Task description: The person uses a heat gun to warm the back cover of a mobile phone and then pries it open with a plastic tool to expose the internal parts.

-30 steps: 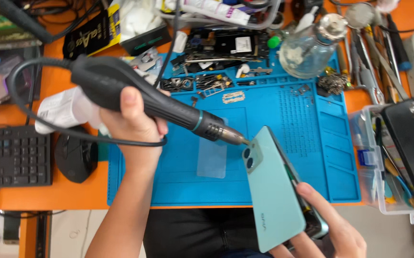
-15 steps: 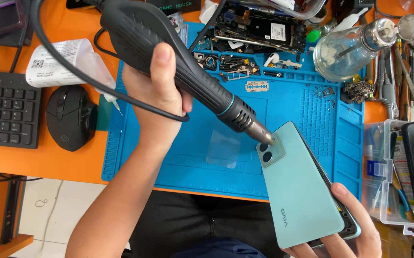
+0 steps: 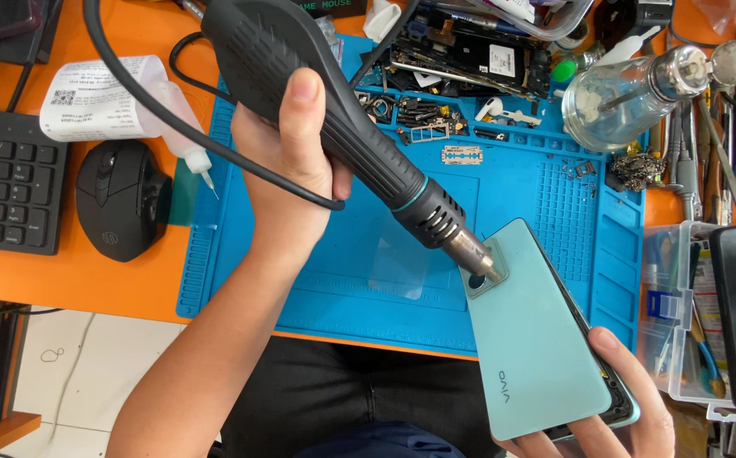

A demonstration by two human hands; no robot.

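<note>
A blue work mat [image 3: 546,195] covers the middle of an orange desk [image 3: 88,280], its near edge partly hidden by the person's forearm. Over it the left hand [image 3: 287,170] is wrapped tight round the black handle of a hot-air gun [image 3: 342,127]; the top of the handle and most of its black cable [image 3: 173,119] run out of the picture. The gun's metal nozzle points down at the camera corner of a pale green phone [image 3: 537,339], and the tip hides part of the lenses, so whether it touches the back cannot be told. The phone is held tilted above the mat's near right edge by the right hand [image 3: 614,416], fingers closed on its lower end; much of that hand is cut off at the bottom. To the left lie a black keyboard [image 3: 3,187], cropped by the frame, and a black mouse [image 3: 122,199]. At the far right a clear glass bottle [image 3: 614,102] lies among small tools too cluttered to make out.
</note>
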